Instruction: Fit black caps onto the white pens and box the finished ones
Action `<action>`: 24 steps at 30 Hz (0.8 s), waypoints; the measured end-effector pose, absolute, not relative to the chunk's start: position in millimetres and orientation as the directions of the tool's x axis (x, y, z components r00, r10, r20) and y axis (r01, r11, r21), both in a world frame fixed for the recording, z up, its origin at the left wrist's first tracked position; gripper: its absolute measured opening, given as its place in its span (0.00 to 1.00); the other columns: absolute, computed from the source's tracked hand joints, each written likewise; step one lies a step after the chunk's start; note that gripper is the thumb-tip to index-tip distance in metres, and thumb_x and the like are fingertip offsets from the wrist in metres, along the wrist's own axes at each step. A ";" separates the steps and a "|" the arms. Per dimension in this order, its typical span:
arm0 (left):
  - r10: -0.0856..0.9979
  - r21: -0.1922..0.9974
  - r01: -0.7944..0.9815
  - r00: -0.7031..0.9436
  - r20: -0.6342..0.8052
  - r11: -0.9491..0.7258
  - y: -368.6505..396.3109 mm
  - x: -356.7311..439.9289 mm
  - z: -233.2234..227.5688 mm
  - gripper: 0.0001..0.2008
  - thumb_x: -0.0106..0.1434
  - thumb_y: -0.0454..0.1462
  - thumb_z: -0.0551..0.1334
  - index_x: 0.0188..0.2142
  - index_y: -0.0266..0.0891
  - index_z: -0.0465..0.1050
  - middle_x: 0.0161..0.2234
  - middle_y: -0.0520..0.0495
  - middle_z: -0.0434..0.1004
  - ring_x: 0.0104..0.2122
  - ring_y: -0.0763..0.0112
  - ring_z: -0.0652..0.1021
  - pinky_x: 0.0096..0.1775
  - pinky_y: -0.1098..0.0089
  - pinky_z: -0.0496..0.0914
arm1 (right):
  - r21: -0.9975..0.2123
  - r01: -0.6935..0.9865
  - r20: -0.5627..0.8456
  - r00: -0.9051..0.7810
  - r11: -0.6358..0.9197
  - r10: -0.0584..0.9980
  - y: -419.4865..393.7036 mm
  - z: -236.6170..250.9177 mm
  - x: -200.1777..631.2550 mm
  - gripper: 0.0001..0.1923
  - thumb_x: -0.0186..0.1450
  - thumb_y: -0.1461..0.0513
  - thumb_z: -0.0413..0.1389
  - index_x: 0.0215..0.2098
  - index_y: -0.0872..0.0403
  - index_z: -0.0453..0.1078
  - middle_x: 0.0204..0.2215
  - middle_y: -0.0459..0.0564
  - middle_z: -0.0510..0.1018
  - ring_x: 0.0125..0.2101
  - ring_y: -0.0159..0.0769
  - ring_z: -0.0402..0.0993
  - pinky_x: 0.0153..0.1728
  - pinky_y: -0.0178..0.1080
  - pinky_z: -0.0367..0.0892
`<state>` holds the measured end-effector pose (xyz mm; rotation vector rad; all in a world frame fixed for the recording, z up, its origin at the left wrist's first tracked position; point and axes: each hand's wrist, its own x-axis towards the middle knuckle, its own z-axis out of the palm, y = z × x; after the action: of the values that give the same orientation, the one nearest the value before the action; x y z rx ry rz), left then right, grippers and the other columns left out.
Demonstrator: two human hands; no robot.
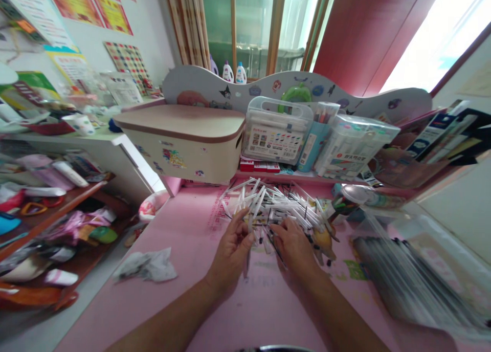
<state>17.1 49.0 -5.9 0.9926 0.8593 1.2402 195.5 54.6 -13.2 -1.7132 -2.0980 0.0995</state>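
A loose heap of thin white tubes (268, 201), mixed with dark, pen-like sticks, lies on the pink tabletop (192, 301) in front of me. At the heap's near left edge, my left hand (232, 252) pinches a slim, pale pen-like stick (247, 262) between thumb and fingers; its lower end shows below the hand. My right hand (297, 247) rests at the near right side of the heap, fingers curled around a thin dark pen-like stick (279, 250) that slants toward me. Small dark caps or tips are scattered between the hands.
A clear plastic box (452, 270) of dark sticks stands at the right. Crumpled white tissue (155, 265) lies at the left. Behind the heap, a shelf carries a lidded beige bin (184, 155) and clear marker cases (278, 134). A cluttered rack (57, 209) stands far left.
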 end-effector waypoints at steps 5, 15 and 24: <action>0.992 0.964 -0.260 0.125 -0.022 0.055 48.6 16.2 -3.3 0.22 0.61 0.39 0.65 0.56 0.47 0.72 0.32 0.53 0.68 0.32 0.72 0.71 0.35 0.73 0.69 | -0.199 0.951 0.290 -0.172 0.235 0.942 56.3 -13.7 189.6 0.10 0.65 0.66 0.56 0.37 0.50 0.79 0.33 0.52 0.71 0.36 0.41 0.67 0.36 0.39 0.62; 0.915 0.910 -0.321 0.382 -0.131 0.264 46.9 20.7 -11.8 0.27 0.59 0.37 0.66 0.58 0.51 0.65 0.28 0.58 0.62 0.20 0.80 0.61 0.20 0.78 0.53 | -0.648 0.702 0.340 -0.082 0.296 0.937 56.9 -15.9 195.4 0.10 0.62 0.68 0.52 0.38 0.53 0.75 0.35 0.51 0.76 0.38 0.39 0.71 0.41 0.40 0.66; 0.898 0.926 -0.256 0.410 -0.157 0.279 51.0 19.3 -19.8 0.09 0.57 0.38 0.70 0.37 0.39 0.77 0.28 0.53 0.68 0.26 0.78 0.66 0.28 0.76 0.59 | -0.998 0.052 0.033 0.041 0.031 0.999 51.7 -3.1 193.7 0.08 0.62 0.61 0.55 0.36 0.52 0.77 0.24 0.44 0.73 0.24 0.32 0.66 0.28 0.36 0.63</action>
<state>19.3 51.0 -19.8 0.9833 0.8019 0.8971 193.7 51.7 -3.1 -1.2427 -1.2308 1.1299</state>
